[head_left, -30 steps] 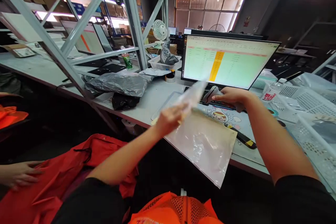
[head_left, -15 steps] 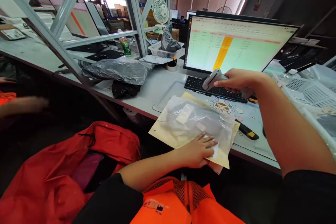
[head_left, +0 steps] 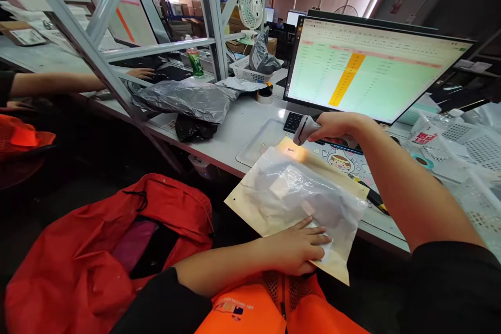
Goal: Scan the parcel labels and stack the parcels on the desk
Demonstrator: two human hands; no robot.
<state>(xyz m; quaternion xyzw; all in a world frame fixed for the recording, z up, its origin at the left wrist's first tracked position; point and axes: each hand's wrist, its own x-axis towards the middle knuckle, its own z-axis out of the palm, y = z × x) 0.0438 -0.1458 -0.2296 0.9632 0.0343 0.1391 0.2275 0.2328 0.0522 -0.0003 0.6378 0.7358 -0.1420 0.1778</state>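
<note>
My right hand (head_left: 332, 126) is wrapped round a grey barcode scanner (head_left: 306, 129), its head pointing down and left. Light falls on a small printed barcode (head_left: 291, 150) at the upper edge of a yellow envelope (head_left: 247, 197). On top of the envelope lies a clear plastic bag (head_left: 270, 167) with white labels or pieces inside. My left hand (head_left: 299, 247) rests flat on the bag's near edge, fingers spread. Behind the scanner, the black keyboard (head_left: 291, 122) is partly hidden by my right hand and arm.
A monitor (head_left: 376, 70) stands behind the keyboard. Grey plastic parcels (head_left: 191, 100) lie left beside the metal frame (head_left: 213, 21). White baskets (head_left: 473, 141) are at the right, a utility knife (head_left: 373, 198) by my right arm. A red bag (head_left: 90, 250) sits below left; a co-worker's arm (head_left: 58, 83) reaches over the neighbouring desk.
The envelope and bag have shifted toward me, baring the barcode. The scanner has moved left and down, and its light now shows. The co-worker's arm has come up onto the neighbouring desk.
</note>
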